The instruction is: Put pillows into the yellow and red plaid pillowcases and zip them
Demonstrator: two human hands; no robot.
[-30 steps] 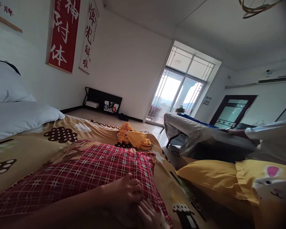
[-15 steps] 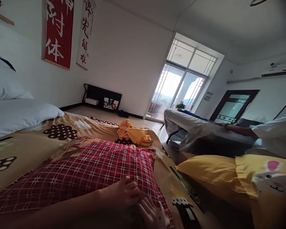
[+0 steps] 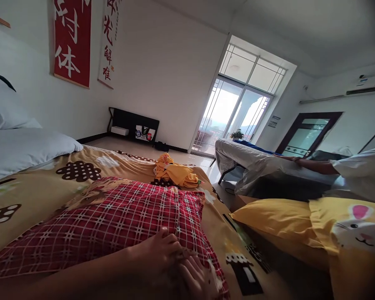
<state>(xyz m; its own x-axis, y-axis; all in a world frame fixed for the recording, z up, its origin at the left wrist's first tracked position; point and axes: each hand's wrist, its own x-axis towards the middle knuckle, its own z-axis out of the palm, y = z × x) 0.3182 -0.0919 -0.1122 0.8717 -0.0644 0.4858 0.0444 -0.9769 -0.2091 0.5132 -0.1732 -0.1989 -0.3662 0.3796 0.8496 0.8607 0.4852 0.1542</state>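
A plump pillow in a red plaid pillowcase (image 3: 121, 225) lies in front of me on the bed, with a brown printed patch at its far left corner. My left hand (image 3: 158, 254) reaches across from the lower left, its fingers curled closed on the cloth near the pillow's right end. Right beside it, my right hand (image 3: 196, 277) is closed on the same pillowcase by the near right edge. The two hands almost touch, and their fingertips are partly in shadow. Beyond the pillow sits a crumpled yellow cloth (image 3: 176, 173).
The patterned tan bedsheet (image 3: 78, 171) spreads under the pillow, with white pillows (image 3: 31, 146) at left. A yellow pillow with an animal face (image 3: 356, 233) is at right. Behind it, another person's arm (image 3: 318, 166) rests over a plastic-covered table (image 3: 246, 154).
The view has tilted slightly, so the room sits a little higher in the picture. Both hands keep their hold on the pillowcase, with hardly any movement.
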